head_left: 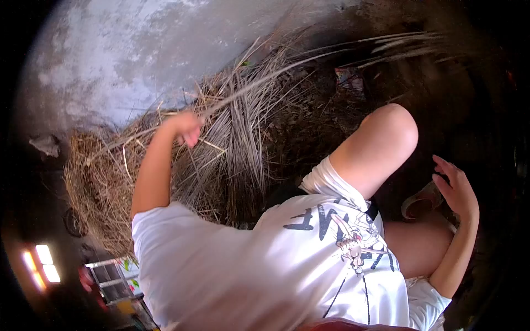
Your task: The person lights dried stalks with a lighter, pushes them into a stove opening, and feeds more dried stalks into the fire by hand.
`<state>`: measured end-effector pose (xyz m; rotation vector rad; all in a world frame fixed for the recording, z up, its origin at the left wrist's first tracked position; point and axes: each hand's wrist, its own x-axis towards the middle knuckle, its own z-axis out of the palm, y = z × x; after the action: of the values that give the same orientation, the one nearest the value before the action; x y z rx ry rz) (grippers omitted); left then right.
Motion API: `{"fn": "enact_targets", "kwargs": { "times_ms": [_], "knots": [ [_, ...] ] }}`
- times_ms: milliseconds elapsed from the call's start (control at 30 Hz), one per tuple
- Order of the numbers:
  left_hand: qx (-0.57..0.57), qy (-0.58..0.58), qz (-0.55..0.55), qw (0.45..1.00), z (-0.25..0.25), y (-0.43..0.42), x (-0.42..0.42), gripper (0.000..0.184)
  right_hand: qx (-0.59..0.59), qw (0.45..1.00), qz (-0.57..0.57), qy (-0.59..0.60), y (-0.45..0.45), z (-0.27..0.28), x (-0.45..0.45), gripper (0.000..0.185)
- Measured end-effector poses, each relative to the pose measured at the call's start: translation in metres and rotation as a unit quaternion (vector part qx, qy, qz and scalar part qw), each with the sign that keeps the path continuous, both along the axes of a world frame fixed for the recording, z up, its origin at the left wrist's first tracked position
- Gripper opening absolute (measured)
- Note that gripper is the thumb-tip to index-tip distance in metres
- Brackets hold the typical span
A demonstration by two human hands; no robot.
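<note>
My left hand, slightly blurred, is closed round a long dry stalk. The stalk reaches up and right from the fist and frays into several thin pale strands at the far end. Under and beside this hand lies a big heap of dry straw and stalks, piled against the wall. My right hand hangs at the right near my bent leg, fingers apart, with nothing seen in it. A pale rounded item, perhaps footwear, shows dimly beside it.
A grey, stained wall rises behind the heap. Dark ground littered with plant bits lies before my raised knee. A colourful packet lies farther back. Bright window panes and a metal-framed rack appear at lower left.
</note>
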<state>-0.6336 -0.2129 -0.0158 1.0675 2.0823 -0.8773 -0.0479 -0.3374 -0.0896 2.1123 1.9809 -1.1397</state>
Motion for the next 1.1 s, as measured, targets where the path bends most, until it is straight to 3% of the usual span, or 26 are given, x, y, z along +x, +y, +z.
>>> {"fn": "enact_targets", "kwargs": {
  "times_ms": [67, 100, 133, 233, 333, 400, 467, 500, 567, 633, 667, 700, 767, 833, 900, 967, 1033, 1100],
  "knots": [
    [-0.097, -0.038, 0.101, 0.989, -0.018, -0.033, -0.005, 0.037, 0.038, 0.999, 0.023, 0.026, -0.003, -0.011, 0.010, 0.041],
    [-0.191, -0.147, 0.099, 0.965, -0.053, -0.059, -0.065, 0.035, 0.036, 0.999, 0.018, 0.027, -0.005, -0.011, 0.011, 0.041],
    [-0.244, -0.152, 0.149, 0.946, -0.065, -0.084, -0.065, 0.035, 0.028, 0.999, 0.017, 0.024, -0.004, -0.009, 0.010, 0.042],
    [-0.347, -0.120, 0.072, 0.927, -0.100, -0.148, -0.044, 0.033, 0.023, 0.999, 0.020, 0.034, -0.004, -0.009, 0.011, 0.042],
    [-0.365, -0.054, -0.132, 0.920, -0.123, -0.180, 0.005, 0.032, 0.005, 0.999, 0.012, 0.041, -0.002, -0.008, 0.008, 0.043],
    [-0.229, -0.002, -0.231, 0.946, -0.139, -0.173, 0.036, 0.031, -0.016, 0.999, -0.001, 0.034, 0.001, -0.010, 0.008, 0.043],
    [0.087, -0.015, -0.265, 0.960, -0.175, -0.152, 0.051, 0.031, 0.002, 0.999, 0.030, 0.045, 0.002, -0.019, 0.014, 0.043],
    [0.176, -0.076, -0.215, 0.958, -0.188, -0.133, 0.063, 0.031, 0.000, 0.999, 0.031, 0.042, 0.003, -0.019, 0.012, 0.043],
    [0.298, -0.139, -0.197, 0.924, -0.236, -0.119, 0.065, 0.030, -0.006, 0.999, 0.019, 0.048, 0.004, -0.020, 0.009, 0.043],
    [0.388, -0.063, -0.214, 0.894, -0.301, -0.120, 0.067, 0.040, -0.031, 0.999, 0.007, 0.024, 0.003, -0.021, 0.005, 0.043],
    [0.383, -0.068, -0.212, 0.896, -0.317, -0.114, 0.072, 0.040, -0.051, 0.999, -0.003, 0.004, 0.002, -0.021, 0.004, 0.043],
    [0.304, -0.072, -0.112, 0.943, -0.330, -0.105, 0.074, 0.040, -0.056, 0.998, -0.002, 0.002, 0.001, -0.022, 0.005, 0.043],
    [0.217, -0.070, -0.004, 0.974, -0.336, -0.095, 0.086, 0.041, -0.054, 0.998, 0.010, -0.005, 0.000, -0.025, 0.007, 0.042],
    [0.151, -0.092, -0.028, 0.984, -0.310, -0.086, 0.107, 0.038, -0.081, 0.997, -0.009, -0.007, 0.006, -0.017, 0.000, 0.042],
    [0.162, -0.087, -0.058, 0.981, -0.285, -0.091, 0.113, 0.031, -0.109, 0.994, -0.027, -0.007, 0.007, -0.016, -0.002, 0.041],
    [0.283, -0.117, -0.025, 0.952, -0.255, -0.105, 0.111, 0.027, -0.076, 0.997, -0.026, -0.016, 0.007, -0.019, -0.001, 0.040],
    [0.444, -0.111, -0.132, 0.879, -0.252, -0.139, 0.070, 0.027, -0.073, 0.997, -0.032, 0.018, 0.008, -0.018, 0.002, 0.040],
    [0.383, -0.056, -0.152, 0.909, -0.232, -0.171, 0.030, 0.028, -0.072, 0.995, -0.039, 0.050, 0.009, -0.018, 0.006, 0.040]
  ]
}}
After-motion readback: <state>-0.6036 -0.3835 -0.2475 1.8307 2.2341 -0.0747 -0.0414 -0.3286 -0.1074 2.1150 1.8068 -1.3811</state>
